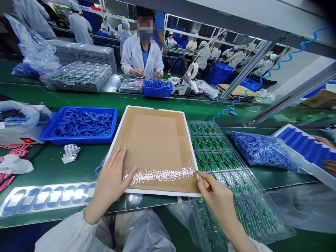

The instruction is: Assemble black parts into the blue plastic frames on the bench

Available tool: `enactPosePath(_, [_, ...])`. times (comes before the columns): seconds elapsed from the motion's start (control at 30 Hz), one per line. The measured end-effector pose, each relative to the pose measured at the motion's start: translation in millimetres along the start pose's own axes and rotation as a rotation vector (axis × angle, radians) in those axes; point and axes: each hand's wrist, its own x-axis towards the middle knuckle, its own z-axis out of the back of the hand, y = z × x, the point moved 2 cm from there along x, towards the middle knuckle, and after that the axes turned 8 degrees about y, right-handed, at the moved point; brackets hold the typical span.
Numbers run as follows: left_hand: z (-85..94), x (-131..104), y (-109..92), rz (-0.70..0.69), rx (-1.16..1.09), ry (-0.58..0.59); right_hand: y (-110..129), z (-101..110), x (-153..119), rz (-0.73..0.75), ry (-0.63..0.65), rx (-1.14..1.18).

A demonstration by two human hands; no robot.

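Bare left hand with spread fingers (111, 176), pressed palm-down, wrist bent | bare right hand (216, 192), fingertips pinched together, knuckles up | both forearms reach forward from loose white sleeves (67, 232)

Both hands (111, 180) touch the white-edged brown board (156, 143) near green circuit boards (219, 148).

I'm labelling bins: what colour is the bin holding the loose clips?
Blue bin, in the head view.

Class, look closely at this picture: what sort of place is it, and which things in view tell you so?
Probably an electronics assembly workshop: trays of green circuit boards lie on the bench, a blue bin holds many matching blue parts, and people in white coats work along benches behind.
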Motion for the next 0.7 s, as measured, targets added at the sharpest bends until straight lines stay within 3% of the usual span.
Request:
enactPosePath(0.47, [0.9,1.8,-2.1,-0.012,0.002,-0.012,9.5,-1.5,-5.4,-0.054,0.058,-0.076])
enactPosePath(0.7, [-0.2,1.6,-5.1,0.006,0.036,-0.013,13.9,8.3,-9.9,-0.02,0.098,-0.05])
